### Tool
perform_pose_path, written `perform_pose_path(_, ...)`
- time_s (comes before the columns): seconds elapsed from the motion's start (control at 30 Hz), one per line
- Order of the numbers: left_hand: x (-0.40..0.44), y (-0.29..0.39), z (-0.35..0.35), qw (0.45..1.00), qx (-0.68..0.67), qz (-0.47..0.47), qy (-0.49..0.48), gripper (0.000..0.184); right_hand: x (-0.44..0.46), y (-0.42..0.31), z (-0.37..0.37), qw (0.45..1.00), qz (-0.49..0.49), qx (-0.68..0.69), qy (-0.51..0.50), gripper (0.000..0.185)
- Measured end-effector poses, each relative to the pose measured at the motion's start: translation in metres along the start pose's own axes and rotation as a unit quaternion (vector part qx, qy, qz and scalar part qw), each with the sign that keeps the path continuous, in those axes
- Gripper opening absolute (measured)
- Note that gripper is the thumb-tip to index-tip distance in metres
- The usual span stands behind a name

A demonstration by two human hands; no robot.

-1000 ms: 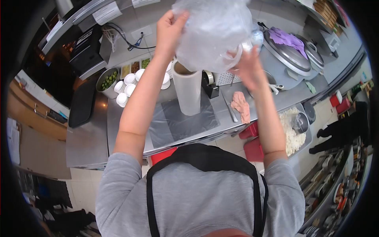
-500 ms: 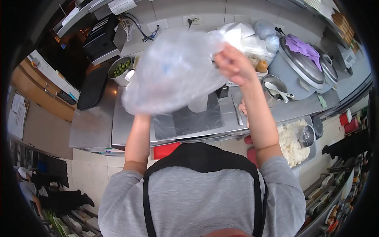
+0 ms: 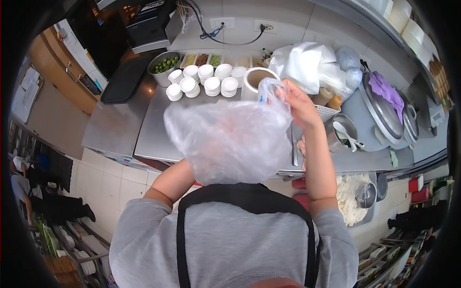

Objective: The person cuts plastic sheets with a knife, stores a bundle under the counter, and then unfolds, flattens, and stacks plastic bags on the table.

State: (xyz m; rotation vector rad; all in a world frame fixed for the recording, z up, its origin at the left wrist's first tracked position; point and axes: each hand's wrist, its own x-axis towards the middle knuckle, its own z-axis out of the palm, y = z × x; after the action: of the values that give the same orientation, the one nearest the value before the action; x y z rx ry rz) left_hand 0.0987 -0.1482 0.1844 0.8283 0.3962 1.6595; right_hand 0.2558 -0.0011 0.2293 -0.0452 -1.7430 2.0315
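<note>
A translucent plastic bag point(image 3: 230, 144) is spread in front of my chest over the steel counter point(image 3: 156, 120). My right hand point(image 3: 298, 102) pinches the gathered top of the bag at its right side. My left hand point(image 3: 223, 127) is behind or inside the bag; only a blurred skin tone shows through the plastic, so its fingers cannot be made out. Just behind the bag stands a large white roll point(image 3: 260, 78) on end, its brown core opening facing up. Stacks of small white cups point(image 3: 205, 72) stand behind and to the left of the bag.
At the back left are a pot of green limes point(image 3: 164, 63) and a black tray point(image 3: 126, 81). To the right are white bags point(image 3: 305, 65), a metal pot with spoons point(image 3: 341, 132) and large lidded pots point(image 3: 384, 105). Two people are visible at the lower left.
The bag has come down and closer to my chest, uncovering the cups and the roll's top. My right hand holds its gathered top; my left hand is now covered by plastic.
</note>
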Motion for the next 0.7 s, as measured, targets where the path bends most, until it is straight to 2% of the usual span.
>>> perform_pose_path(0.07,0.001,-0.002,0.002,1.0,0.005,-0.021,-0.02,0.02,-0.004,0.003,0.017,0.993,0.005,-0.089,0.075,0.013)
perform_pose_path(0.1,0.002,-0.003,0.002,0.999,0.007,-0.028,-0.029,0.02,-0.006,0.0,0.023,0.993,0.006,-0.089,0.075,0.013)
perform_pose_path(0.13,0.003,-0.004,0.003,0.999,0.011,-0.037,-0.037,0.02,-0.009,-0.006,0.028,0.94,-0.018,-0.323,0.112,0.012)
perform_pose_path(0.17,0.004,-0.003,0.002,0.998,0.012,-0.045,-0.044,0.02,-0.011,-0.008,0.031,0.83,-0.04,-0.537,0.144,0.011)
perform_pose_path(0.2,0.005,-0.003,0.002,0.997,0.017,-0.051,-0.052,0.02,-0.013,-0.007,0.03,0.83,-0.039,-0.537,0.144,0.011)
perform_pose_path(0.27,0.008,0.0,0.001,0.996,0.027,-0.06,-0.064,0.02,-0.017,-0.006,0.025,0.878,-0.092,-0.411,0.229,0.015)
perform_pose_path(0.3,0.008,0.003,0.0,0.995,0.034,-0.063,-0.07,0.02,-0.02,-0.007,0.023,0.878,-0.093,-0.41,0.23,0.015)
perform_pose_path(0.33,0.01,0.007,-0.002,0.994,0.043,-0.064,-0.075,0.02,-0.022,-0.009,0.022,0.96,-0.081,-0.15,0.222,0.014)
perform_pose_path(0.37,0.012,0.012,-0.003,0.993,0.052,-0.067,-0.083,0.02,-0.024,-0.011,0.024,0.971,-0.063,0.122,0.197,0.014)
perform_pose_path(0.4,0.012,0.017,-0.002,0.992,0.061,-0.065,-0.087,0.02,-0.023,-0.021,0.045,0.949,-0.005,0.165,0.27,0.013)
perform_pose_path(0.43,0.013,0.022,0.0,0.992,0.068,-0.065,-0.089,0.02,-0.028,-0.019,0.046,0.949,-0.006,0.166,0.269,0.013)
perform_pose_path(0.5,0.012,0.031,0.015,0.994,0.08,-0.044,-0.058,0.02,-0.034,-0.012,0.045,0.971,0.146,0.168,0.082,0.008)
perform_pose_path(0.53,0.012,0.035,0.021,0.995,0.091,-0.022,-0.027,0.021,-0.033,0.001,0.043,0.971,0.145,0.169,0.082,0.008)
perform_pose_path(0.6,0.011,0.041,0.024,0.996,0.084,-0.035,-0.004,0.022,-0.03,0.029,0.042,0.988,0.073,0.113,0.081,0.008)
perform_pose_path(0.63,0.01,0.043,0.023,0.996,0.074,-0.047,0.019,0.023,-0.031,0.029,0.039,0.987,0.073,0.115,0.083,0.008)
perform_pose_path(0.7,0.007,0.046,0.019,0.989,0.117,-0.091,0.026,0.023,-0.032,0.019,0.034,0.987,-0.044,0.153,0.037,0.009)
